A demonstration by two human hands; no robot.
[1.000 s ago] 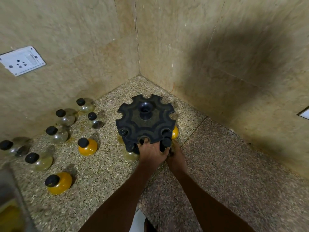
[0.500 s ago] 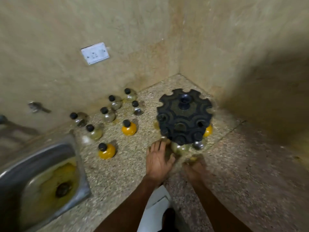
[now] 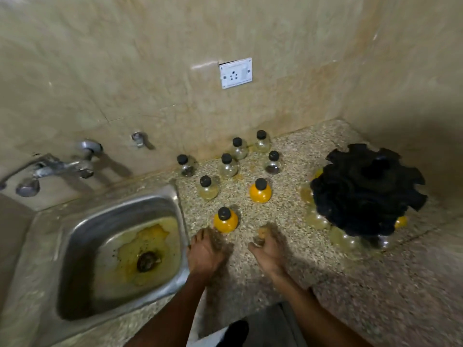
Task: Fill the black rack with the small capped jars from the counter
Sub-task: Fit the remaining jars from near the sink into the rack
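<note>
The black rack [image 3: 368, 191] stands at the right of the counter near the corner, with several capped jars hanging in its rim slots, clear ones [image 3: 317, 219] at the front left and a yellow one [image 3: 400, 221] at the right. Several loose jars stand to its left: a near yellow jar [image 3: 225, 220], a second yellow jar [image 3: 260, 194] and clear ones [image 3: 208, 189] behind. My left hand [image 3: 208, 251] reaches with fingers extended, its tips just short of the near yellow jar. My right hand [image 3: 269, 249] hovers beside it, blurred, fingers loosely curled, holding nothing visible.
A steel sink [image 3: 110, 204] with yellow residue lies at the left, its rim next to my left hand. A tap [image 3: 57, 169] juts from the back wall. A white socket [image 3: 235, 72] sits above the jars. Walls close in the corner behind the rack.
Both hands have left the rack and moved left toward the loose jars. The view has swung left, bringing the sink and tap into sight.
</note>
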